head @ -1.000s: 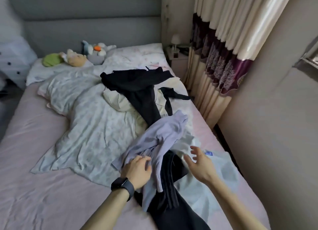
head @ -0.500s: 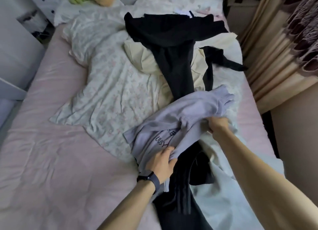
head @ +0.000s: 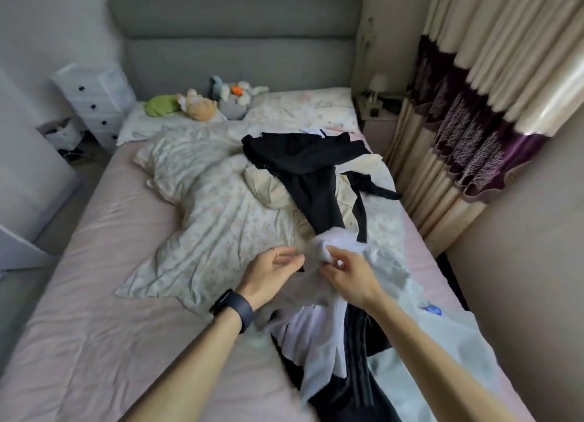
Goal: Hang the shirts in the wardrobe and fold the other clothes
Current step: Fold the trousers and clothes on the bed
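Since half a second ago, both hands have been brought together at the far end of the lilac top [head: 311, 323]. The left hand [head: 271, 271] has been released from it, its grip slack and fingers relaxed. A fold of the top is pinched in the grip of the right hand [head: 347, 279]. The top is draped over black striped trousers [head: 357, 358] on the bed [head: 94, 327], beside a flowered duvet [head: 221, 216], with a black garment [head: 309, 165] laid beyond.

Left hand [head: 268, 273] wears 1 ring [head: 276, 251], black wristwatch [head: 234, 308].
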